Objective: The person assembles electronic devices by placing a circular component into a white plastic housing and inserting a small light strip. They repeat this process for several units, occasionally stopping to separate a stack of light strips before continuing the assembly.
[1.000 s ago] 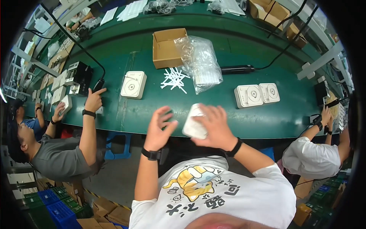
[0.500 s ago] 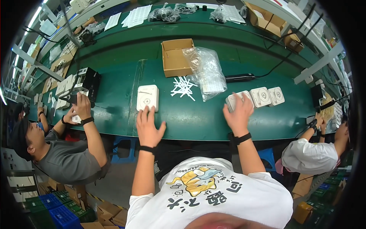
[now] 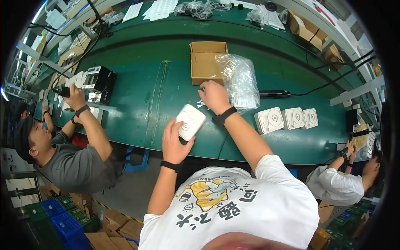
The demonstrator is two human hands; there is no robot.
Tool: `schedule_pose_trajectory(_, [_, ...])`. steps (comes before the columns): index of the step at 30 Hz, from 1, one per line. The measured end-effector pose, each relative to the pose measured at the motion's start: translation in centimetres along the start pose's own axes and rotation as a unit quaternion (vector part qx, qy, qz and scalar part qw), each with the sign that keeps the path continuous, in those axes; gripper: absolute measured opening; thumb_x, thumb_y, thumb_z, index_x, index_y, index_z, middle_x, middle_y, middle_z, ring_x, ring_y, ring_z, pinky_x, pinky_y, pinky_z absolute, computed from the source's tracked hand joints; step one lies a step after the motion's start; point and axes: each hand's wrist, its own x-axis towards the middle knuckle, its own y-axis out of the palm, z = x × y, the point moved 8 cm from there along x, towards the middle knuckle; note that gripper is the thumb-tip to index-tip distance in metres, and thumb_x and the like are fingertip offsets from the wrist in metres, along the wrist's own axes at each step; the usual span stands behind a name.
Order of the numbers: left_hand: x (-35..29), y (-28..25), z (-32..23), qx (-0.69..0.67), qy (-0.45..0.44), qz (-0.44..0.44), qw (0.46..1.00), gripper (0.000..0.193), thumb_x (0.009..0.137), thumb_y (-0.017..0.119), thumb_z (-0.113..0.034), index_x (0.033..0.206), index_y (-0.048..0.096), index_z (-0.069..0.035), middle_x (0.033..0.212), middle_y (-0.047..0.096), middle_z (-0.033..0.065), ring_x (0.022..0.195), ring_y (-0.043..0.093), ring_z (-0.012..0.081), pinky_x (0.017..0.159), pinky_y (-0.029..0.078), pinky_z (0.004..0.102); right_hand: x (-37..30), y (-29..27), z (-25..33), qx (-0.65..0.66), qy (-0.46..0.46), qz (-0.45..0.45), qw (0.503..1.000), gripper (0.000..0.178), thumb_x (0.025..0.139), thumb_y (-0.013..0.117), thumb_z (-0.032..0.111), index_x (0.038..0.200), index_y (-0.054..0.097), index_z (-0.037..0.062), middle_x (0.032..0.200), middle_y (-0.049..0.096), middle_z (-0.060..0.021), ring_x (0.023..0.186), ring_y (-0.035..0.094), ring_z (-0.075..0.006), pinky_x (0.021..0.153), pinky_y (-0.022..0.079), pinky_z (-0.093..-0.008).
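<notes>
My left hand grips a white, rounded square device by its near left side; the device sits turned at an angle and has a round dial-like part on its face. My right hand reaches over the small white strips, just in front of an open cardboard box. Its fingers are curled down, and the hand hides most of the strips and whatever is between the fingertips. Right of it lies a clear plastic bag with white pieces inside.
Several similar white devices stand in a row on the green table to the right. A black corded tool lies behind them. At the left a co-worker holds a dark tool; another person works at the far right.
My right hand has left the row of devices and moved left to the strips. My left hand has taken hold of the single device, which is now shifted right and turned.
</notes>
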Motion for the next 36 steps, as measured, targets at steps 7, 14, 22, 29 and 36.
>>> schedule_pose_trajectory(7, [-1.1, -4.2, 5.2, -0.158, -0.098, 0.021, 0.982, 0.059, 0.098, 0.089, -0.011, 0.153, 0.067, -0.008, 0.168, 0.060, 0.0220, 0.152, 0.061, 0.0444, 0.125, 0.052, 0.0543, 1.0, 1.8, -3.3, 0.000, 0.031, 0.012, 0.999, 0.017, 0.098, 0.086, 0.021, 0.107, 0.086, 0.0067, 0.106, 0.081, -0.0165, 0.103, 0.080, -0.0392, 0.091, 0.064, -0.0507])
schedule_pose_trajectory(14, [-0.1, 1.0, 0.7, -0.211, -0.052, 0.073, 0.973, 0.039, 0.107, 0.076, -0.006, 0.146, 0.072, -0.006, 0.163, 0.067, 0.0221, 0.150, 0.065, 0.0442, 0.124, 0.053, 0.0461, 0.9, -1.0, -0.9, 0.067, 0.028, 0.018, 0.997, 0.013, 0.098, 0.088, 0.015, 0.104, 0.084, 0.0048, 0.098, 0.078, -0.0136, 0.091, 0.077, -0.0325, 0.082, 0.062, -0.0443])
schedule_pose_trajectory(22, [2.9, 2.7, 0.0, -0.278, -0.052, 0.129, 0.950, 0.028, 0.104, 0.079, -0.009, 0.131, 0.080, -0.009, 0.161, 0.071, 0.0200, 0.146, 0.068, 0.0470, 0.122, 0.054, 0.0492, -8.7, -11.0, 5.1, 0.196, -0.134, -0.112, 0.965, 0.010, 0.098, 0.090, 0.007, 0.102, 0.081, 0.0079, 0.116, 0.080, -0.0069, 0.104, 0.074, -0.0254, 0.082, 0.058, -0.0370])
schedule_pose_trajectory(29, [3.7, 2.5, -3.7, -0.057, 0.074, 0.039, 0.995, 0.019, 0.098, 0.084, -0.015, 0.117, 0.084, -0.012, 0.147, 0.079, 0.0131, 0.137, 0.074, 0.0384, 0.113, 0.058, 0.0545, -15.8, -4.3, 2.9, 0.280, -0.085, 0.082, 0.953, 0.014, 0.100, 0.088, 0.007, 0.109, 0.078, 0.0088, 0.146, 0.082, -0.0104, 0.141, 0.070, -0.0351, 0.114, 0.056, -0.0455])
schedule_pose_trajectory(36, [4.9, 2.4, -5.7, 0.009, 0.161, 0.037, 0.986, 0.011, 0.097, 0.086, -0.012, 0.106, 0.082, -0.009, 0.135, 0.082, 0.0075, 0.131, 0.075, 0.0347, 0.106, 0.059, 0.0525, -17.1, -2.7, 1.8, 0.324, -0.038, 0.088, 0.941, 0.013, 0.102, 0.087, 0.008, 0.110, 0.077, 0.0089, 0.154, 0.079, -0.0118, 0.155, 0.064, -0.0388, 0.129, 0.049, -0.0510])
